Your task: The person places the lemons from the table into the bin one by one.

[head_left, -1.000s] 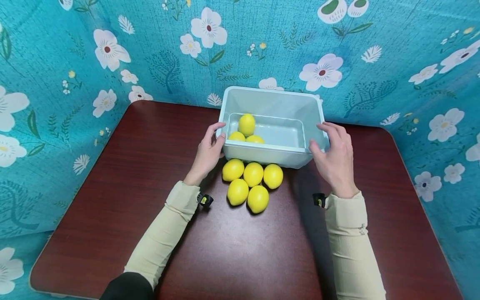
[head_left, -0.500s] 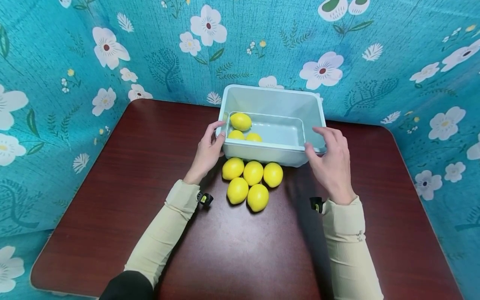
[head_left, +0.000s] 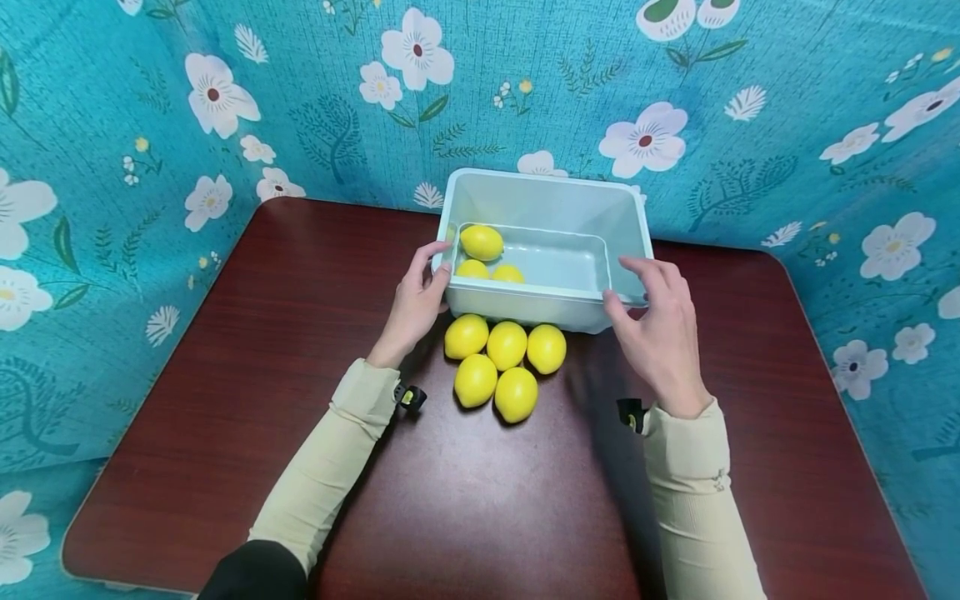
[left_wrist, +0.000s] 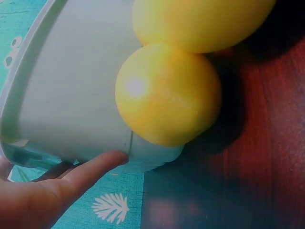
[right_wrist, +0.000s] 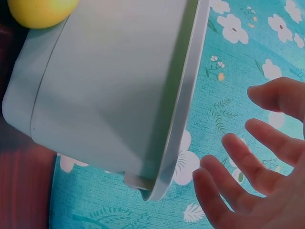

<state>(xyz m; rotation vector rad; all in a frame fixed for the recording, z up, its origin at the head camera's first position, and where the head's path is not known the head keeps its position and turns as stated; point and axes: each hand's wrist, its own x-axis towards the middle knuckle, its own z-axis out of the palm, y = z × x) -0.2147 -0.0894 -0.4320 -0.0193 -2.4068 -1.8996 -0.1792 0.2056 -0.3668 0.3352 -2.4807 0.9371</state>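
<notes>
A pale blue plastic storage bin [head_left: 532, 308] stands at the back of the table, with three lemons [head_left: 482, 242] at its left end. My left hand [head_left: 412, 304] grips that end by its rim; in the left wrist view, a finger [left_wrist: 95, 169] lies along the bin's outer wall. Several more lemons [head_left: 506, 346] lie close together in front of the bin. My right hand [head_left: 660, 333] is over the front right corner, thumb and fingers spread and holding nothing. The right wrist view shows its fingers [right_wrist: 243, 157] apart from the rim.
The dark red-brown table [head_left: 225, 400] has rounded corners. A turquoise floral cloth [head_left: 525, 100] hangs right behind the bin and along both sides.
My right hand has drawn back from the bin's right end, slightly left and toward me. The upper lemon inside has rolled left onto its side. My left hand stays put.
</notes>
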